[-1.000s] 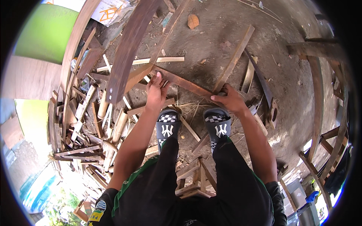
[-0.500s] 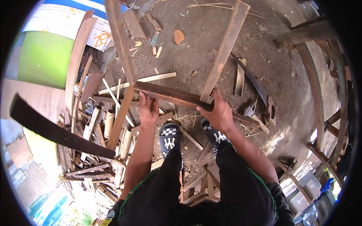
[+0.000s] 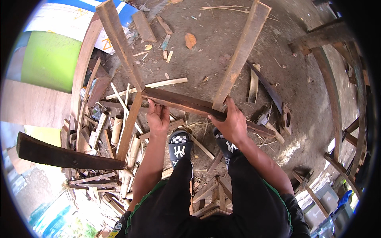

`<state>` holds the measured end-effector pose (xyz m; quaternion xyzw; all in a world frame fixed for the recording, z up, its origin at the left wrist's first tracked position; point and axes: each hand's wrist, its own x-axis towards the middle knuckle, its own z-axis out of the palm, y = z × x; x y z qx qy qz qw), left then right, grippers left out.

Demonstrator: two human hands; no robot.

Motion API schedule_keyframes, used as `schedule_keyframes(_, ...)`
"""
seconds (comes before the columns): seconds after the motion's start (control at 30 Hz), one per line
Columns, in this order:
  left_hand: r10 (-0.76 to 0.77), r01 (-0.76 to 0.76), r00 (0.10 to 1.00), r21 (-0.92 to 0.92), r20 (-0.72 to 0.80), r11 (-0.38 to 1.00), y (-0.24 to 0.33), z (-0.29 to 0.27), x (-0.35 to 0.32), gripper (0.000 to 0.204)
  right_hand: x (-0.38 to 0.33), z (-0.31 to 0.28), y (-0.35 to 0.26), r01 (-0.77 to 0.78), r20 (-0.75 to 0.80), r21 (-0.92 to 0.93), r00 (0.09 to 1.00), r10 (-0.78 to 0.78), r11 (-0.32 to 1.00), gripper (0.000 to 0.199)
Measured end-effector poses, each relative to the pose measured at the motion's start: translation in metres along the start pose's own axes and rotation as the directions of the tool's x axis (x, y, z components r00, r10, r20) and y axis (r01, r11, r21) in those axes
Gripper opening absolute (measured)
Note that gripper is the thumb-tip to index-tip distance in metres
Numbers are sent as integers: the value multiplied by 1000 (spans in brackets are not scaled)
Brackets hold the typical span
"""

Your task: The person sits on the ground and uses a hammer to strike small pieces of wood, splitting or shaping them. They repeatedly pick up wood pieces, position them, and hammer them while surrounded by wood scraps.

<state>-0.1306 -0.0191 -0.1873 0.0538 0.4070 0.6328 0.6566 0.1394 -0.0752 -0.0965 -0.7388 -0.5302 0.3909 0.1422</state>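
Observation:
A frame of joined wooden pieces is held up between my hands. Its dark wooden beam [image 3: 178,101] slants across the middle. My left hand [image 3: 158,117] supports that beam from the near side close to its left end, fingers curled against its underside. Further right, my right hand [image 3: 230,123] grips the beam with the thumb over it, right by the joint with a lighter wooden bar [image 3: 242,55]. A second bar [image 3: 121,45] extends away from the beam's left end. A brown strip [image 3: 129,129] comes toward me from that corner and meets a dark wooden piece [image 3: 71,154] stretching left.
A handsaw [image 3: 268,89] and a hammer-like tool [image 3: 268,123] lie on the dirt at right. Scrap wood and bamboo [image 3: 117,131] are heaped at left, beside a green panel [image 3: 49,61]. Wooden framework [image 3: 327,79] stands far right. My sandalled feet [image 3: 180,146] are below the beam.
The wooden frame has tilted in my hands. Its dark left piece has swung nearer to me, and the far ends of the two bars have spread slightly apart. Both hands keep their hold.

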Motion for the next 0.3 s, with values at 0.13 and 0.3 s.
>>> schedule_keyframes(0.13,-5,6,999,-24,33,1000,-2,-4,0,45,-2,3,9,74,-88,-18,993,-75,997,83)
schedule_keyframes(0.3,-33,32,999,-29,-18,999,-4,14,-8,50,-3,1,13,67,-74,-35,995,-70,997,85)
